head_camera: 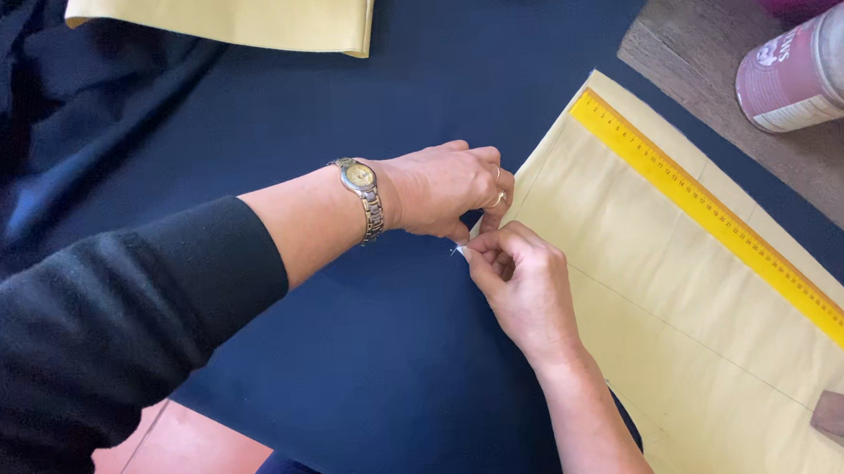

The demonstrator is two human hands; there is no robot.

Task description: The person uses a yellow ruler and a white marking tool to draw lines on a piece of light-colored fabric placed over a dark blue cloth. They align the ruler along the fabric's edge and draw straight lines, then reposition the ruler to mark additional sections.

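Both hands meet at paper pattern (688,296) edge, 9 o'clock side: left hand (443,190) fingers pressed down, right hand (521,279) pinching pin (457,251). I judge paper light, creasable; navy fabric (351,353) soft. Hold at edge.

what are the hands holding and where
Both hands pinch the left edge of the yellow paper pattern on the navy cloth: left hand above, right hand below it. A tiny pale thing shows at the fingertips; unclear what.

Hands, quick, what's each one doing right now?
Left hand: fingers curled, pinching the paper pattern edge.
Right hand: fingers pinched shut at the same edge; what it holds cannot be told.
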